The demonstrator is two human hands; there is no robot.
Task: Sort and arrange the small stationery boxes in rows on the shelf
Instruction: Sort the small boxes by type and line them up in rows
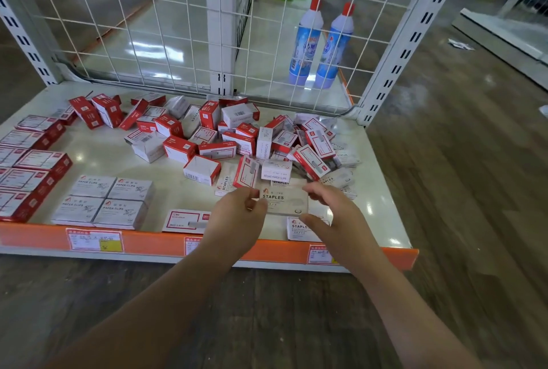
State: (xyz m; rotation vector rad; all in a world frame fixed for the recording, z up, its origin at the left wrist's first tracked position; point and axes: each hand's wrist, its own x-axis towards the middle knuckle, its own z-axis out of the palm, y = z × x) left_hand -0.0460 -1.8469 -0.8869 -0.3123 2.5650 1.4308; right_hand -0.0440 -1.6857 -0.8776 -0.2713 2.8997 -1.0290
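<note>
White staples box (284,200) held above shelf (382,191) front | left hand (237,214) pinched its left end | right hand (332,211) gripped its right end | jumbled boxes (237,134) behind

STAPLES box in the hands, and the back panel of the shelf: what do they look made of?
STAPLES box: seemingly thin printed card, slightly glossy, with sharp folded edges. Back panel: white-coated wire grid, probably metal; you see through it.
</note>
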